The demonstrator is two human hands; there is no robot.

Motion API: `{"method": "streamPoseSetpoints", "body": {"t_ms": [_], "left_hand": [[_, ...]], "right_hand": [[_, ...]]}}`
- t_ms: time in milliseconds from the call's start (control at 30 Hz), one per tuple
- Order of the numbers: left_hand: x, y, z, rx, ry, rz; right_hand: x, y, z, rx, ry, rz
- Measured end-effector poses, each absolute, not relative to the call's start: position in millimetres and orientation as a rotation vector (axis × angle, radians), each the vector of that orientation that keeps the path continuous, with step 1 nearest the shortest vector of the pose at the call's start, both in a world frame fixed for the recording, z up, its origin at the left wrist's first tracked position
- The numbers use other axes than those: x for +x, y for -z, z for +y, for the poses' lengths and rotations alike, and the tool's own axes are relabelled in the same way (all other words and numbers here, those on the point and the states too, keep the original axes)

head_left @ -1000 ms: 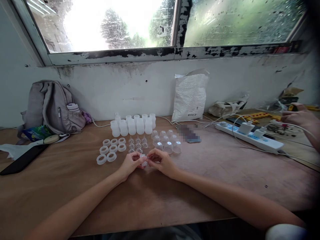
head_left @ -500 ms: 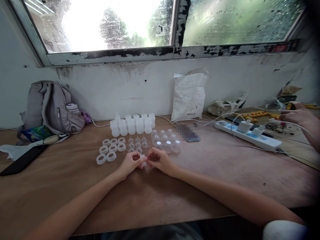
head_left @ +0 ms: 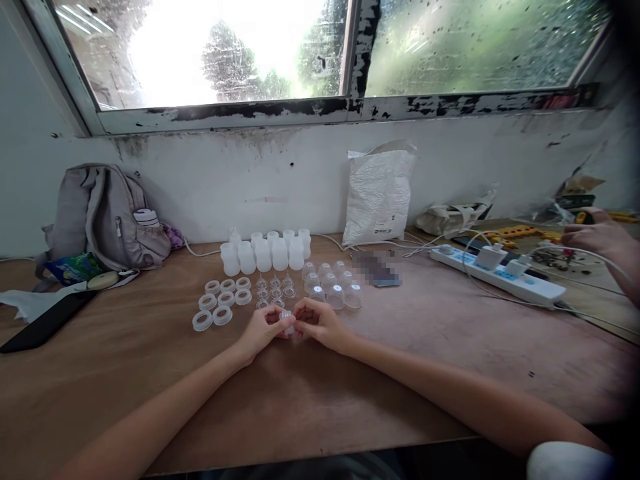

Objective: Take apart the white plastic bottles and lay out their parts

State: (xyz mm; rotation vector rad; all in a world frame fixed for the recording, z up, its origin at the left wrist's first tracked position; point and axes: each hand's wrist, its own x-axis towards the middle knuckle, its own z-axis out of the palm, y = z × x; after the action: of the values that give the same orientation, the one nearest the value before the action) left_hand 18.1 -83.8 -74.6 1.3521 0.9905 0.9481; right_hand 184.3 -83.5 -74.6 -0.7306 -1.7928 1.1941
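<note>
My left hand [head_left: 264, 328] is closed around a small translucent ribbed plastic part [head_left: 287, 320], low over the table. Fingertips of my right hand [head_left: 318, 323] pinch at the part's right side; its exact shape is hidden by the fingers. Just beyond my hands stand clear silicone teats [head_left: 275, 293] in rows. Several translucent screw rings [head_left: 225, 298] lie to their left. Clear domed caps [head_left: 337, 295] stand to the right of the teats. Behind these, frosted white small bottles [head_left: 263, 255] stand upright in two rows.
A grey backpack [head_left: 105, 217] and a black phone-like slab [head_left: 47, 323] are at left. A white plastic mailer bag [head_left: 379, 193] leans on the wall. At right lies a power strip [head_left: 500, 273] with plugs and cables, and another person's hand [head_left: 595, 230] is beyond it.
My hands stay together in nearly the same place. The plastic part shows slightly more between the fingers. The view has shifted a little.
</note>
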Motion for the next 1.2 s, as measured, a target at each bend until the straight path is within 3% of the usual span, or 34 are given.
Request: {"method": "streamPoseSetpoints", "body": {"t_ms": [367, 1200], "left_hand": [[13.4, 68.4, -87.1, 1.269, -0.988, 0.879], [7.1, 74.2, -77.7, 1.029, -0.967, 0.809]], "right_hand": [[183.1, 71.8, -85.3, -0.865, -0.737, -1.999], [181.7, 80.2, -81.0, -0.825, -0.801, -1.825]]}}
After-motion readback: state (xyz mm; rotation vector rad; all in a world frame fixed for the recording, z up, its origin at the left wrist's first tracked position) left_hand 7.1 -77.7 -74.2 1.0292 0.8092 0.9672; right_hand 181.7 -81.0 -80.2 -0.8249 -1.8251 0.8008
